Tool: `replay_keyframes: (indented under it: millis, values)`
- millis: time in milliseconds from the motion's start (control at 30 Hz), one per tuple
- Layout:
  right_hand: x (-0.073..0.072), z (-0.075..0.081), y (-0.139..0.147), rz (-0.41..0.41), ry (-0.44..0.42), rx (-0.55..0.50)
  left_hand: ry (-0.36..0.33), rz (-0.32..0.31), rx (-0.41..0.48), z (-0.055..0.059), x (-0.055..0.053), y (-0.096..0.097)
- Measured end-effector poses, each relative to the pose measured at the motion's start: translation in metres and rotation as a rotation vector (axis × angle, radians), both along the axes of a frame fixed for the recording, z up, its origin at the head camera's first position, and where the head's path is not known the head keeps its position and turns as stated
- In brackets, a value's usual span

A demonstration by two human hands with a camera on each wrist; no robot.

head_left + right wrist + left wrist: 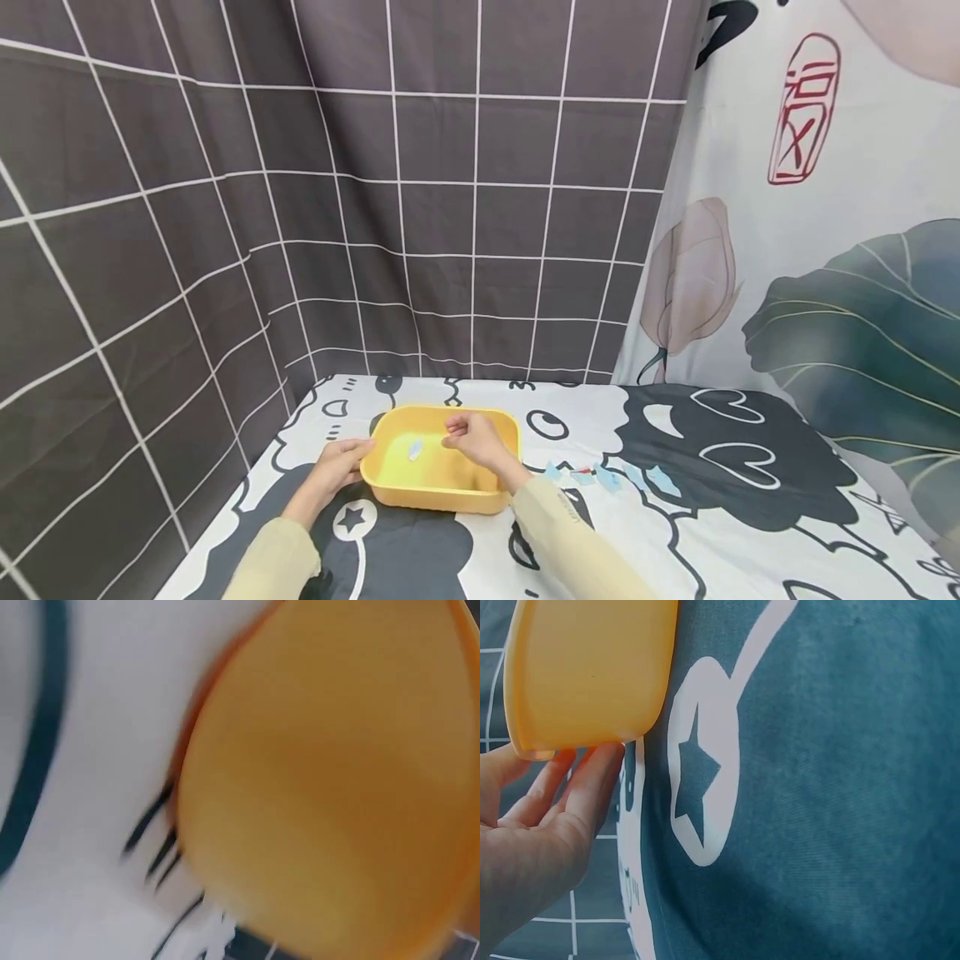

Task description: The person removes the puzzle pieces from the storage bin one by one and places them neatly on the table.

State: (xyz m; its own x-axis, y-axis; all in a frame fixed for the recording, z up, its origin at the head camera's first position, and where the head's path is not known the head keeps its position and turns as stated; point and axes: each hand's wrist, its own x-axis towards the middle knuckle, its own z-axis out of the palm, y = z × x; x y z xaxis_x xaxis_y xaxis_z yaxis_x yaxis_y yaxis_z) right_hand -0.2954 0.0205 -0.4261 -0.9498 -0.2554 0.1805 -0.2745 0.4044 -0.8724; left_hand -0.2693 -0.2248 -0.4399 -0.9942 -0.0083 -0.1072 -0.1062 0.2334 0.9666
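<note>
A yellow plastic basin (420, 498) stands on the patterned cloth. My left hand (339, 468) holds its left end; in the left wrist view the thumb of the left hand (547, 817) is at the rim and the fingertips touch the outer wall from below. Over the right part of the basin hovers my right hand (480, 442), fingers loosely bent, with nothing visible between them. Inside the basin, left of that hand, is a small pale blue and white piece (415, 450). The right wrist view is blurred and shows the basin (322, 772) but no hand.
Several light blue pieces (607, 479) lie in a row on the cloth right of the basin, with a small red spot among them. A dark gridded curtain (435, 217) hangs behind and to the left; a white printed curtain (720, 275) hangs at the right.
</note>
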Motion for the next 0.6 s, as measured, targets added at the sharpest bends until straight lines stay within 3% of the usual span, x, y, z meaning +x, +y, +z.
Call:
replay_keyframes:
  millis: [267, 600]
  values:
    - [-0.006, -0.012, -0.040, 0.000, -0.030, -0.030, 0.011, 0.022, 0.021, 0.000, 0.002, 0.002]
    - [-0.014, -0.025, -0.060, -0.033, -0.043, -0.004, 0.006, 0.033, 0.003, -0.001, 0.000, 0.003]
